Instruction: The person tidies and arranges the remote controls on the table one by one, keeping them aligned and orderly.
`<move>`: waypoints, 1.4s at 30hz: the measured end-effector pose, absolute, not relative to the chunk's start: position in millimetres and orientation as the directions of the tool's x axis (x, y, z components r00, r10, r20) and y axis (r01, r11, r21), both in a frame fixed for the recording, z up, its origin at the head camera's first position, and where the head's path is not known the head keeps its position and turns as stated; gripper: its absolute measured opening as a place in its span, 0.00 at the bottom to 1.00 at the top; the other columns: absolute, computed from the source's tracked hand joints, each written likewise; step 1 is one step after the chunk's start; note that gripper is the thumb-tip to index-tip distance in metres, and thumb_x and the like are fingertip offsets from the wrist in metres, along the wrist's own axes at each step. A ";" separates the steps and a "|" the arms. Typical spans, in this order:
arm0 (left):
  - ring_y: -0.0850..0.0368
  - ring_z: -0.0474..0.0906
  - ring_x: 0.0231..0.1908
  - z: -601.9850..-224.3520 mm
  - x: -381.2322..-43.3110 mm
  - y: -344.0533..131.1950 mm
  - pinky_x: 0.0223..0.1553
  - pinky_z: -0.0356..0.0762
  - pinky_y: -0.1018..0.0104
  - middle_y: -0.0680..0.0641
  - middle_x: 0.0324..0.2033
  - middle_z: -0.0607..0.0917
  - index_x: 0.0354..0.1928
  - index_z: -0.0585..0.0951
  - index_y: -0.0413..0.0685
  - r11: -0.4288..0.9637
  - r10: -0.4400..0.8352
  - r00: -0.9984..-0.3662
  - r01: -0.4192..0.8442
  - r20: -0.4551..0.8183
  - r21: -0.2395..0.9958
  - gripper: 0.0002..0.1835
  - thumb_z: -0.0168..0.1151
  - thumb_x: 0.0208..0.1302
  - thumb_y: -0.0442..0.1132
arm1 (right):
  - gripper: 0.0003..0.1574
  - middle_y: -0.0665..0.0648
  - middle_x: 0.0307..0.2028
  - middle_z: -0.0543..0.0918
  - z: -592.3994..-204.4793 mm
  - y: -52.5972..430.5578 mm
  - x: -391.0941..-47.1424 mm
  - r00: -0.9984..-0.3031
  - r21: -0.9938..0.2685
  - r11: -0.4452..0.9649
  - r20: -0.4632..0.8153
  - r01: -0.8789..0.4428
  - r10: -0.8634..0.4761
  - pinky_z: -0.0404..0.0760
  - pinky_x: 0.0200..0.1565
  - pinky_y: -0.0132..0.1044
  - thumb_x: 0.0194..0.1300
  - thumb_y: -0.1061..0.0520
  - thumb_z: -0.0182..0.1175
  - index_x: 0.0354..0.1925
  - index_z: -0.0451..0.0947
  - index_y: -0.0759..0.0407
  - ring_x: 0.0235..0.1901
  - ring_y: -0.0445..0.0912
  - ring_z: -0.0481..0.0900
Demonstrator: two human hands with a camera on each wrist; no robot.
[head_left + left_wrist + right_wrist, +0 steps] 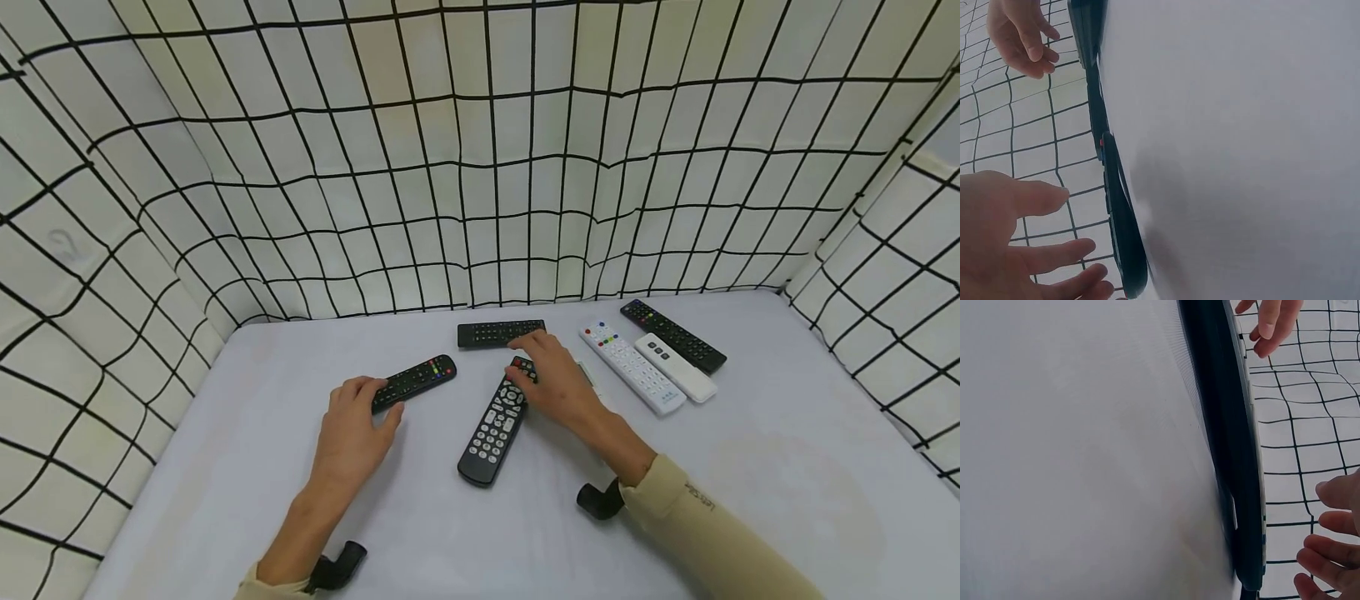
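Observation:
My left hand (348, 437) hovers at the near end of a slim black remote control (422, 377) with coloured buttons. In the left wrist view, its loosely bent fingers (1054, 253) stand apart from that remote's side. My right hand (558, 382) is over the top end of a larger black remote control (491, 437) with pale round buttons, covering part of it. A gap shows between the fingers (1329, 550) and this remote in the right wrist view. Just beyond the right hand lies another black remote (487, 335), its right end partly behind the fingers.
On the right lie a long white remote (633, 371), a short white remote (678, 371) and a black remote (671, 335), close together. A pale object (588, 377) is mostly hidden behind the right hand. Black netting (495, 183) walls the white table (787, 500).

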State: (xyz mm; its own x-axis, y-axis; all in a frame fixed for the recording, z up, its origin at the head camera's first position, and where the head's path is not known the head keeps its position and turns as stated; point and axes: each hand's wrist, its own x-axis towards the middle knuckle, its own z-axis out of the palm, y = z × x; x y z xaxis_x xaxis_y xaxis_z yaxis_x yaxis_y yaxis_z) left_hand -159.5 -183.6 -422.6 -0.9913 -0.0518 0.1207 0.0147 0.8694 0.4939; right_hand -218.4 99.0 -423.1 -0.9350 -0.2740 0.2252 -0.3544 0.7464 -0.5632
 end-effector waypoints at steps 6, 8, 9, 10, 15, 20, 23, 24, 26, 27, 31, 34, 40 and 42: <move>0.34 0.63 0.69 -423.1 -157.6 -189.6 0.63 0.70 0.36 0.31 0.67 0.71 0.67 0.74 0.32 0.877 -0.067 -0.991 -0.005 0.112 0.481 0.28 0.63 0.72 0.42 | 0.25 0.59 0.62 0.77 -423.9 94.1 -218.0 -0.934 -0.600 0.716 0.217 -0.357 -0.284 0.81 0.64 0.49 0.74 0.53 0.64 0.66 0.76 0.58 0.66 0.54 0.76; 0.33 0.63 0.69 -423.0 -157.7 -191.0 0.62 0.69 0.35 0.31 0.67 0.71 0.67 0.74 0.32 0.880 -0.072 -0.991 -0.011 0.111 0.475 0.28 0.63 0.72 0.42 | 0.25 0.59 0.62 0.77 -423.9 92.6 -218.6 -0.932 -0.612 0.703 0.223 -0.362 -0.286 0.81 0.63 0.48 0.75 0.54 0.64 0.66 0.76 0.58 0.65 0.54 0.77; 0.33 0.62 0.69 -423.0 -157.7 -191.8 0.62 0.69 0.34 0.30 0.68 0.70 0.67 0.74 0.32 0.881 -0.074 -0.991 -0.014 0.108 0.472 0.28 0.64 0.72 0.42 | 0.25 0.60 0.61 0.78 -423.8 91.8 -218.9 -0.930 -0.619 0.695 0.229 -0.367 -0.287 0.82 0.62 0.48 0.74 0.54 0.64 0.66 0.76 0.59 0.64 0.54 0.78; 0.32 0.62 0.69 -423.2 -157.8 -192.6 0.62 0.69 0.34 0.30 0.68 0.70 0.68 0.73 0.32 0.883 -0.074 -0.992 -0.017 0.103 0.469 0.29 0.64 0.72 0.42 | 0.25 0.60 0.61 0.78 -423.7 90.9 -219.3 -0.929 -0.625 0.688 0.232 -0.369 -0.288 0.82 0.62 0.48 0.75 0.55 0.64 0.66 0.76 0.60 0.63 0.54 0.78; 0.31 0.59 0.71 -424.2 -157.6 -196.1 0.66 0.67 0.32 0.29 0.70 0.66 0.71 0.69 0.33 0.874 -0.078 -0.996 -0.047 0.044 0.484 0.32 0.63 0.71 0.42 | 0.25 0.63 0.60 0.79 -422.7 87.2 -220.3 -0.928 -0.659 0.655 0.232 -0.369 -0.290 0.83 0.58 0.48 0.75 0.57 0.64 0.66 0.75 0.62 0.58 0.56 0.81; 0.32 0.56 0.74 -424.8 -158.5 -196.6 0.72 0.65 0.33 0.29 0.73 0.62 0.75 0.65 0.35 0.853 -0.078 -0.997 -0.073 -0.012 0.517 0.35 0.64 0.72 0.41 | 0.26 0.64 0.60 0.79 -422.5 85.8 -220.9 -0.932 -0.686 0.633 0.219 -0.358 -0.289 0.84 0.57 0.48 0.74 0.57 0.64 0.66 0.75 0.63 0.58 0.57 0.82; 0.32 0.55 0.75 -425.0 -158.8 -196.5 0.71 0.65 0.32 0.29 0.74 0.61 0.76 0.63 0.36 0.846 -0.080 -0.996 -0.086 -0.034 0.527 0.36 0.64 0.72 0.41 | 0.26 0.64 0.59 0.79 -423.2 84.5 -222.5 -0.934 -0.704 0.619 0.212 -0.349 -0.286 0.85 0.55 0.47 0.74 0.57 0.65 0.66 0.75 0.62 0.56 0.56 0.82; 0.32 0.55 0.75 -425.0 -158.9 -196.6 0.71 0.65 0.32 0.29 0.74 0.60 0.76 0.63 0.36 0.844 -0.080 -0.996 -0.089 -0.039 0.529 0.36 0.64 0.72 0.41 | 0.26 0.64 0.59 0.80 -423.5 83.7 -223.4 -0.935 -0.709 0.614 0.210 -0.347 -0.286 0.85 0.55 0.46 0.73 0.57 0.65 0.66 0.75 0.61 0.55 0.56 0.83; 0.31 0.56 0.75 -425.1 -158.9 -197.1 0.72 0.65 0.32 0.29 0.74 0.60 0.77 0.62 0.36 0.843 -0.080 -0.996 -0.092 -0.045 0.530 0.37 0.64 0.72 0.41 | 0.26 0.64 0.59 0.80 -425.0 81.6 -225.4 -0.934 -0.719 0.602 0.209 -0.347 -0.290 0.85 0.53 0.45 0.73 0.57 0.66 0.66 0.75 0.62 0.52 0.55 0.83; 0.31 0.57 0.75 -425.3 -158.9 -197.4 0.72 0.65 0.32 0.28 0.74 0.60 0.77 0.62 0.36 0.843 -0.080 -0.996 -0.093 -0.048 0.530 0.37 0.64 0.72 0.41 | 0.26 0.64 0.58 0.80 -425.6 80.4 -226.3 -0.934 -0.725 0.595 0.208 -0.348 -0.292 0.85 0.52 0.44 0.72 0.58 0.66 0.66 0.75 0.62 0.50 0.54 0.84; 0.29 0.58 0.75 -427.1 -159.6 -199.0 0.72 0.64 0.32 0.27 0.75 0.60 0.78 0.61 0.36 0.843 -0.081 -0.995 -0.099 -0.056 0.529 0.38 0.64 0.72 0.40 | 0.26 0.64 0.58 0.81 -427.4 75.7 -228.8 -0.938 -0.748 0.576 0.188 -0.330 -0.293 0.86 0.49 0.42 0.73 0.58 0.65 0.66 0.75 0.62 0.46 0.51 0.84; 0.28 0.57 0.75 -428.9 -161.5 -200.2 0.73 0.63 0.32 0.27 0.75 0.60 0.78 0.60 0.36 0.842 -0.076 -0.996 -0.092 -0.053 0.532 0.39 0.64 0.71 0.40 | 0.26 0.64 0.59 0.81 -428.3 73.4 -229.5 -0.943 -0.763 0.567 0.174 -0.311 -0.283 0.87 0.50 0.42 0.73 0.58 0.65 0.65 0.76 0.61 0.47 0.52 0.86; 0.26 0.59 0.75 -429.3 -163.0 -202.7 0.74 0.62 0.33 0.25 0.74 0.62 0.78 0.58 0.34 0.844 -0.061 -0.997 -0.077 -0.047 0.531 0.40 0.64 0.71 0.39 | 0.26 0.63 0.61 0.81 -430.4 67.5 -230.1 -0.949 -0.785 0.547 0.159 -0.289 -0.273 0.87 0.52 0.42 0.72 0.59 0.65 0.65 0.76 0.61 0.52 0.55 0.87; 0.26 0.59 0.75 -428.4 -162.5 -204.0 0.74 0.62 0.33 0.25 0.74 0.63 0.78 0.58 0.33 0.844 -0.063 -0.997 -0.081 -0.052 0.530 0.40 0.64 0.71 0.39 | 0.26 0.62 0.61 0.81 -429.9 64.3 -230.1 -0.951 -0.794 0.540 0.146 -0.278 -0.274 0.87 0.54 0.42 0.73 0.59 0.65 0.66 0.75 0.61 0.54 0.55 0.86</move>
State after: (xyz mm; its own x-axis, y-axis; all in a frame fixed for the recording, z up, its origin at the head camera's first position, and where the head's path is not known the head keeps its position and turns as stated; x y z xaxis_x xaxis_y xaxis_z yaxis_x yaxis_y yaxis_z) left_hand -162.5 -204.0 -428.4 -0.9967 -0.0628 -0.0517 -0.0807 0.8439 0.5304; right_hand -230.1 64.3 -429.9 -0.9507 -0.2736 0.1463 -0.2777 0.5401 -0.7945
